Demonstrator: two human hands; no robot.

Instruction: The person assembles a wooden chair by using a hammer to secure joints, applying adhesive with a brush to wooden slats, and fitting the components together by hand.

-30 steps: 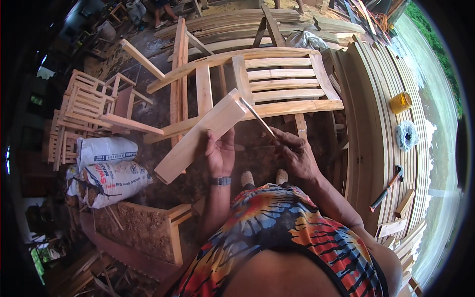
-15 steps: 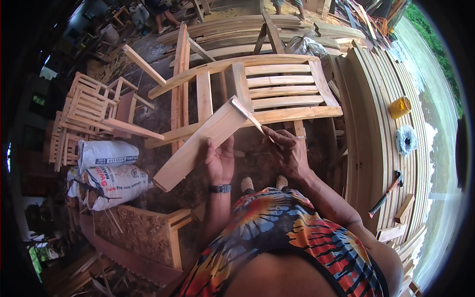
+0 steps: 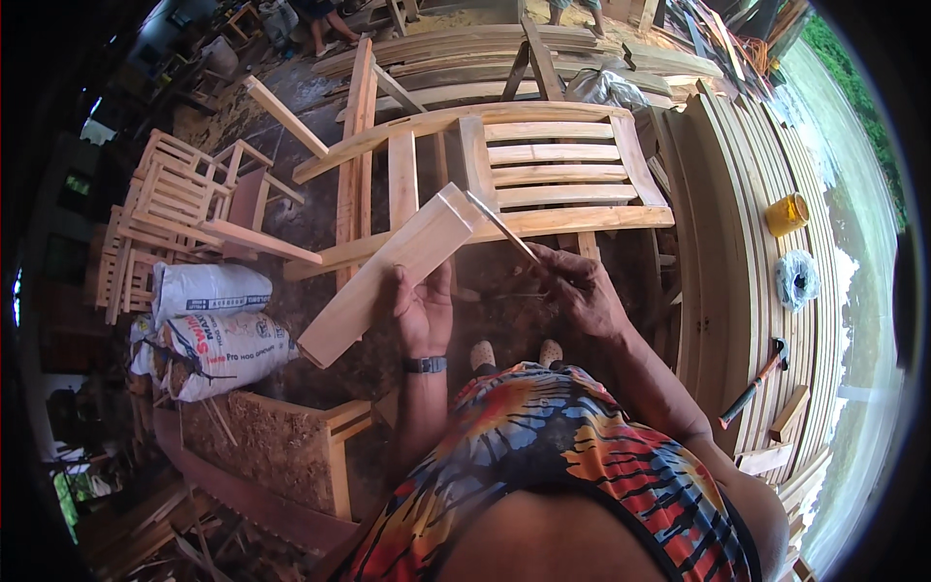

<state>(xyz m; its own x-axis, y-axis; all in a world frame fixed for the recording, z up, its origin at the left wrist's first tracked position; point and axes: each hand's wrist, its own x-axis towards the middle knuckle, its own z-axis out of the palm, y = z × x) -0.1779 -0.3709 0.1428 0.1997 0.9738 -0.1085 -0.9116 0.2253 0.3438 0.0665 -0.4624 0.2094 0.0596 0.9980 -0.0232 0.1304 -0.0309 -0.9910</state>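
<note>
My left hand grips a short, wide wooden board from below, thumb on its near edge. The board slants from lower left to upper right. In my right hand is a thin flat stick, pinched near its lower end, its tip by the board's upper right end. I cannot tell whether the tip touches the wood. Just beyond the board lies a wooden chair-back frame with several slats, resting on wooden supports.
Stacked planks run along the right, bearing a yellow jar, a roll of clear plastic and a hammer. White sacks and slatted chair frames stand left. At the far edge, another person's legs show.
The board has tipped, so its end grain shows more. The stick's tip has drawn slightly away from the board's corner, and my right hand has shifted a little to the right.
</note>
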